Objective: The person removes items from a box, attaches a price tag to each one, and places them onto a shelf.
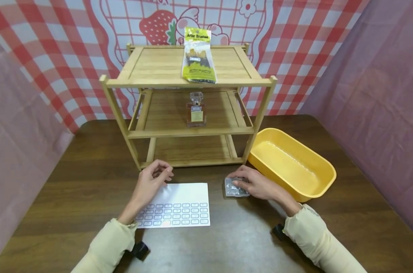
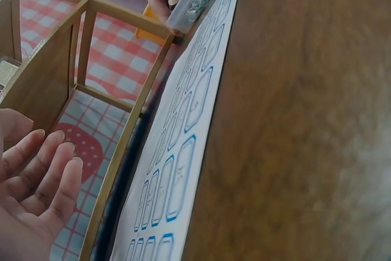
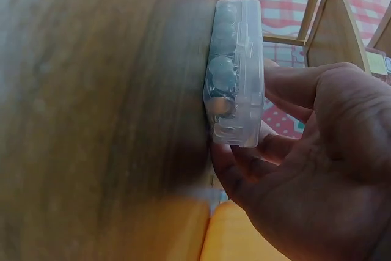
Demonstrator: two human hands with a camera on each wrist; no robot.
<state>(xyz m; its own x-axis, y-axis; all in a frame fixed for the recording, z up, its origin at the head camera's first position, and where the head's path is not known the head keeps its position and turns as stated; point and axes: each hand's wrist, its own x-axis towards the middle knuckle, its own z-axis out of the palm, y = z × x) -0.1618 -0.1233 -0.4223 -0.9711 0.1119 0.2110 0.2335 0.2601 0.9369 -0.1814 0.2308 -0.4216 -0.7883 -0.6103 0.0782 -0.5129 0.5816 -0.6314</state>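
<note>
My right hand holds a small clear plastic case by its edges, with thumb and fingers around it. The case sits on the table right of a label sheet, and rounded, shiny pieces show through its side. My left hand hovers over the upper left corner of the white label sheet. Its fingers are loosely bent, and nothing shows between them in the left wrist view. Rows of blue-outlined labels fill the sheet's lower half, with one blank spot in the bottom row.
A three-tier wooden shelf stands behind the hands. On its top lies a yellow packet of artist brushes; on the middle tier stands a perfume bottle. Both bear a small label. A yellow basin is at right, close to my right forearm.
</note>
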